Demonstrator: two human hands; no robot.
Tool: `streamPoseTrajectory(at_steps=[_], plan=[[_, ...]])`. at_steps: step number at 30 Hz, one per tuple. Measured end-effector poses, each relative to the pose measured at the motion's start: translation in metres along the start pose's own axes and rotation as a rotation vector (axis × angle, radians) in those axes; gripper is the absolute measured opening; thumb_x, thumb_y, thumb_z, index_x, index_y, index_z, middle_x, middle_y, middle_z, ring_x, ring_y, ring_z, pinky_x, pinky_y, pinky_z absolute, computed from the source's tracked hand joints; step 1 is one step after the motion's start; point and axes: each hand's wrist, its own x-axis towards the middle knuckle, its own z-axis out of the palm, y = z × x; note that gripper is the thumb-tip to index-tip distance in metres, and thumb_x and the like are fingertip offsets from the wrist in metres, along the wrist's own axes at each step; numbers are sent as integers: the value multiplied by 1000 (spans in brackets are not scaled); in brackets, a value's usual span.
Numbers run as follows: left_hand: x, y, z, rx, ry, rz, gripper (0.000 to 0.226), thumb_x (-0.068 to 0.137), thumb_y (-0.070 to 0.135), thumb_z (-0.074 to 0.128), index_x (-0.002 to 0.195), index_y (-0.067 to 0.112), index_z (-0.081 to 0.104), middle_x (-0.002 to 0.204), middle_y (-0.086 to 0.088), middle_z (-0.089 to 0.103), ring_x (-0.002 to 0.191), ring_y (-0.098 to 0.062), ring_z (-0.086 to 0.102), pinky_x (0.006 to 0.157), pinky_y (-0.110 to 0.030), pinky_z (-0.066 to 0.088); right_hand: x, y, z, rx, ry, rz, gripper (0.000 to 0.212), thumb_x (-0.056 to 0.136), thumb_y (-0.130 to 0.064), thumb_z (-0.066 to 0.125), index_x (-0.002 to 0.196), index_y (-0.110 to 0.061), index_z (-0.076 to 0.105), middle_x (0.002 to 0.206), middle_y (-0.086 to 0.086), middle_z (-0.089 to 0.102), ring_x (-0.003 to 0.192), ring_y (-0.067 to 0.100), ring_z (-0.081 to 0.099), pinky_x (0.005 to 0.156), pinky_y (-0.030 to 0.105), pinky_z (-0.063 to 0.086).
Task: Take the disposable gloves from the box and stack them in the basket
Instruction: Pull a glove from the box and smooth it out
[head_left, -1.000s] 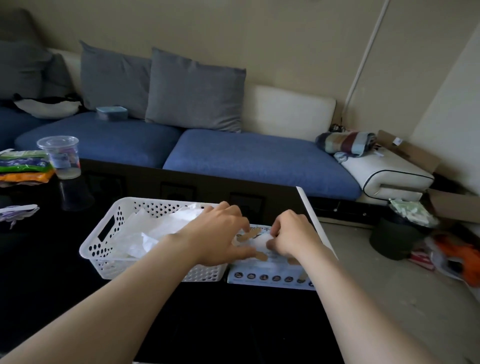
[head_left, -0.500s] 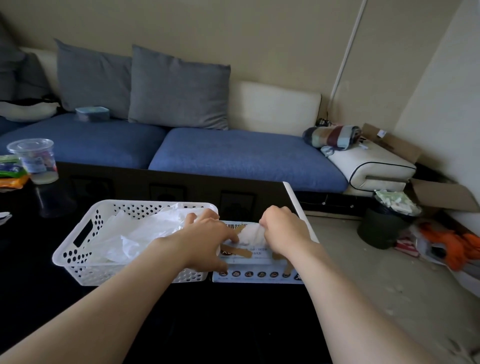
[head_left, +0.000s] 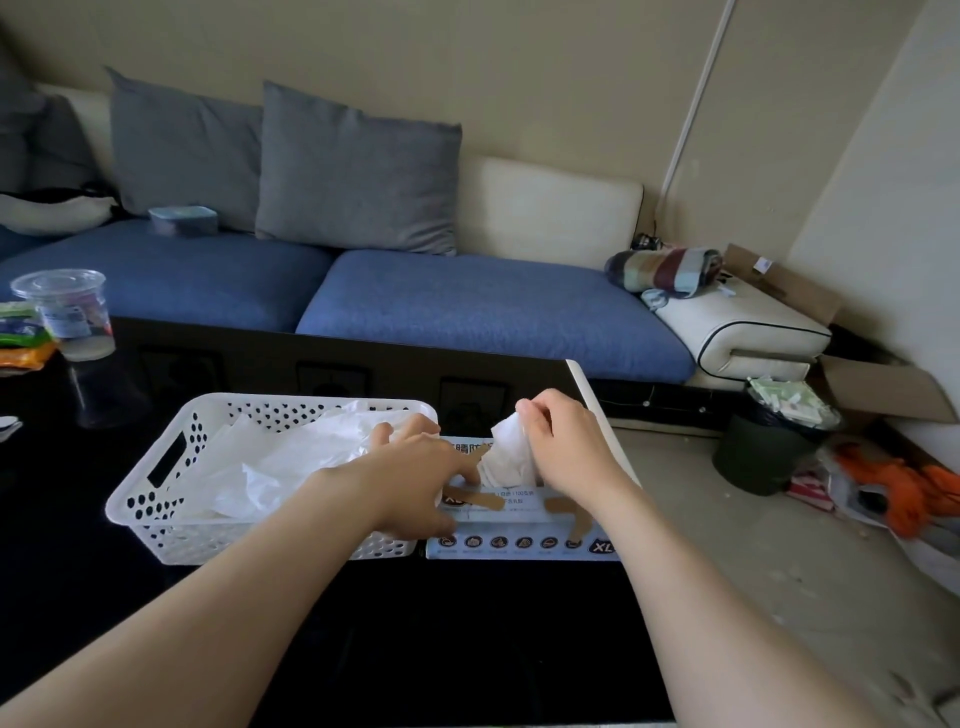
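A white perforated basket (head_left: 156, 512) stands on the black table, with several thin translucent gloves (head_left: 291, 457) lying in it. Just right of it sits the glove box (head_left: 519, 543), white with icons and brown tape strips. My right hand (head_left: 563, 444) pinches a white glove (head_left: 511, 452) and holds it partly pulled up out of the box's top opening. My left hand (head_left: 415, 478) rests on the left part of the box top, fingers spread, next to the basket's right wall.
A clear plastic cup (head_left: 67, 312) and colourful packets (head_left: 21, 338) stand at the table's far left. The blue sofa (head_left: 467, 301) runs behind the table. On the floor to the right are a dark bin (head_left: 763, 447), cardboard boxes (head_left: 883, 389) and orange litter (head_left: 914, 493).
My right hand has risen, drawing the white glove up out of the box. My left hand stays pressed on the box top. The view has shifted slightly.
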Motion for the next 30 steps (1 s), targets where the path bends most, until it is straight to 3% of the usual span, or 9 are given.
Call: streamPoseTrajectory(at_steps=[5, 11, 15, 17, 23, 26, 28, 30], plan=[[-3, 6, -2, -7, 56, 6, 72, 84, 41, 77, 133, 45, 25, 134, 6, 58, 136, -23, 32, 109, -52, 28, 1, -3, -5, 181, 44, 73, 36, 110, -46, 51, 86, -22, 60, 70, -9, 53, 60, 3, 48, 60, 19, 36], [-3, 11, -3, 38, 4, 0, 95, 89, 43, 72, 151, 61, 3, 147, 8, 51, 143, -28, 27, 113, -60, 21, -2, -8, -8, 245, 18, 133, 42, 112, -43, 50, 74, -24, 52, 66, -9, 47, 60, 6, 44, 60, 23, 33], [-1, 14, -3, 85, -52, -13, 81, 91, 46, 69, 151, 60, 16, 141, 4, 47, 140, -30, 26, 112, -63, 19, -3, -14, -8, 300, 91, 84, 39, 111, -41, 52, 77, -23, 56, 71, -8, 56, 59, -6, 53, 63, 20, 36], [-1, 17, -3, 109, -71, -9, 72, 92, 47, 66, 149, 60, 24, 139, 4, 45, 139, -31, 26, 112, -64, 19, -1, -17, -9, 351, 220, 64, 37, 111, -40, 52, 80, -21, 59, 76, -6, 61, 63, -13, 55, 63, 17, 38], [-2, 21, -1, 112, -92, -27, 64, 92, 49, 60, 151, 55, 36, 138, 5, 44, 141, -31, 23, 115, -63, 14, 5, -31, -15, 469, 673, -53, 31, 112, -35, 53, 90, -13, 58, 76, -9, 59, 65, -4, 54, 63, 10, 41], [-5, 21, -8, -84, 67, -71, 53, 88, 66, 55, 138, 48, 55, 119, 12, 57, 133, -25, 32, 114, -53, 20, 6, -38, -16, 523, 703, -70, 29, 111, -36, 55, 94, -12, 59, 79, -7, 62, 66, -3, 55, 65, 11, 42], [-7, 21, -15, -257, 243, -107, 57, 82, 71, 50, 131, 44, 60, 119, 15, 63, 133, -20, 39, 112, -48, 25, 6, -41, -14, 528, 659, -64, 30, 111, -37, 55, 94, -13, 59, 79, -8, 63, 67, -3, 56, 65, 11, 43], [-9, 21, -24, -574, 381, -115, 53, 79, 72, 56, 123, 43, 64, 119, 23, 68, 128, -9, 54, 111, -45, 37, 4, -45, -12, 517, 595, -75, 29, 110, -37, 55, 94, -14, 60, 80, -6, 64, 68, -3, 57, 66, 13, 44]])
